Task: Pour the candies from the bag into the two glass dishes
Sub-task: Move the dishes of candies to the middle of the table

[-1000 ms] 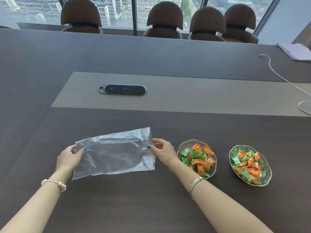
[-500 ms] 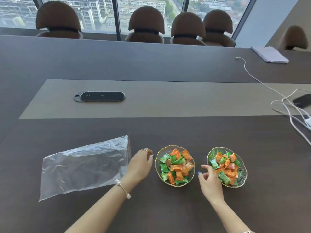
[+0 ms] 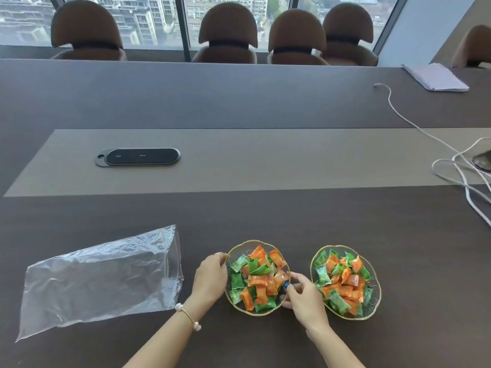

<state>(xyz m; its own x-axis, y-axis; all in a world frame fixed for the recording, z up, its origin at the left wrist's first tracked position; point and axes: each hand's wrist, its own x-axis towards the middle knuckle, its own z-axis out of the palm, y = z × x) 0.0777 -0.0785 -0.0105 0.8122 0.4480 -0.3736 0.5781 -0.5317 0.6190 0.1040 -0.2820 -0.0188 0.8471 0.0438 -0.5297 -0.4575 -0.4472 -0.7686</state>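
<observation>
Two gold-rimmed glass dishes stand side by side on the dark table, both heaped with orange and green wrapped candies. My left hand (image 3: 210, 278) grips the left rim of the left dish (image 3: 240, 249), and my right hand (image 3: 305, 297) grips that dish's right rim. The right dish (image 3: 373, 308) stands untouched just beyond my right hand. The clear plastic bag (image 3: 101, 280) lies flat and empty on the table to the left, apart from both hands.
A black oval panel (image 3: 138, 156) sits in the lighter centre strip (image 3: 265, 160) of the table. White cables (image 3: 457, 166) and a dark device lie at the right edge. A folded cloth (image 3: 435, 77) is at the far right, and several brown chairs line the windows.
Both hands let go of the empty bag, which now lies flat at the left. They moved right and closed on the two sides of the left dish.
</observation>
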